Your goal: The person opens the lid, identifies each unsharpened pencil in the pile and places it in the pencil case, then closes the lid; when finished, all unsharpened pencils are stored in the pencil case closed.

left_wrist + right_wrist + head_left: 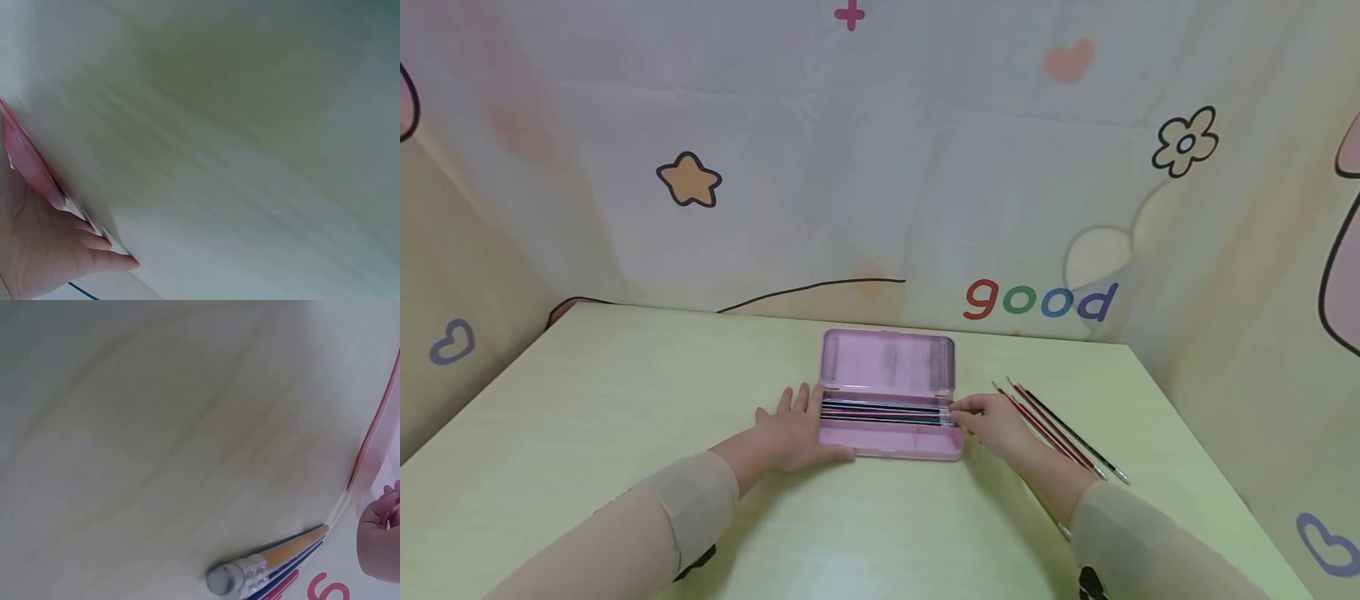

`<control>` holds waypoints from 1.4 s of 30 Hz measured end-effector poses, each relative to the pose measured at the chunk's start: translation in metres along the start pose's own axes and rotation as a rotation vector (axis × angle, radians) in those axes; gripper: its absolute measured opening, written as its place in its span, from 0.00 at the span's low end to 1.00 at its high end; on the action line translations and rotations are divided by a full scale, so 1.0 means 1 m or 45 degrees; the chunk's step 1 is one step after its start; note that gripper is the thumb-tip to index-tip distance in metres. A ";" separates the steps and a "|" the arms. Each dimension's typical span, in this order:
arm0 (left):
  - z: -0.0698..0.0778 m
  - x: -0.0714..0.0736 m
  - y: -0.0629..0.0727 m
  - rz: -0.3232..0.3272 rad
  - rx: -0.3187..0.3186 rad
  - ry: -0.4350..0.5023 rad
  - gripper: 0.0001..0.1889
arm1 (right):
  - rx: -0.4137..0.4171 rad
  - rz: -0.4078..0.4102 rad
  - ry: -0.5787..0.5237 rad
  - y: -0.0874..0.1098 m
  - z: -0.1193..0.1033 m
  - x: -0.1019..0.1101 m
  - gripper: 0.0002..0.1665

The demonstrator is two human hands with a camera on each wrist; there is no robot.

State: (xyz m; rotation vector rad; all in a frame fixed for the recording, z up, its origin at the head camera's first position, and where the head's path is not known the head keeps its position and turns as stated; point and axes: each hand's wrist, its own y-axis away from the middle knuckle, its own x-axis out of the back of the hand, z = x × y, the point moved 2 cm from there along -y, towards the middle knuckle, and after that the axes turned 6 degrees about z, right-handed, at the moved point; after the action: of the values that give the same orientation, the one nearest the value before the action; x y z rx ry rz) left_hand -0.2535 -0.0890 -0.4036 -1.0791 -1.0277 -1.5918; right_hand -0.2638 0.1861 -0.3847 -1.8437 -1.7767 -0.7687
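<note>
A pink pencil case [891, 446] lies on the table with its lid [887, 361] tipped back. Several dark striped pencils [883, 412] lie lengthwise in its tray, their eraser ends to the right. My left hand [793, 432] rests against the case's left end, fingers spread and straight, thumb along the front edge; the left wrist view has this hand [53, 250] beside the pink wall. At the right end, the thumb and fingertips of my right hand [996, 423] pinch a pencil by its eraser end. Curled fingers of that hand [381, 537] also show in the right wrist view.
Right of the case, under and beside my right forearm, lie several loose pencils: red ones [1071, 446], a dark one [1082, 437] and a yellow one [1047, 506]. A printed curtain [820, 208] hangs behind the pale table [625, 400].
</note>
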 end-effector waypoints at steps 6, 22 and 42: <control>0.000 -0.005 -0.002 0.002 -0.004 0.000 0.61 | 0.035 0.025 -0.002 0.004 0.005 0.009 0.14; -0.001 -0.001 -0.004 0.010 -0.007 -0.006 0.61 | -0.031 0.167 -0.207 0.044 0.033 0.049 0.27; 0.001 0.001 0.000 0.000 -0.003 0.001 0.60 | -0.139 0.271 -0.317 0.087 0.083 0.072 0.27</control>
State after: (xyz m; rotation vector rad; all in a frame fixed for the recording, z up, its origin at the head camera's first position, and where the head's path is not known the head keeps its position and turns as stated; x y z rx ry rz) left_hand -0.2533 -0.0879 -0.4025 -1.0800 -1.0255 -1.5937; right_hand -0.1704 0.2905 -0.3930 -2.2414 -1.6723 -0.5863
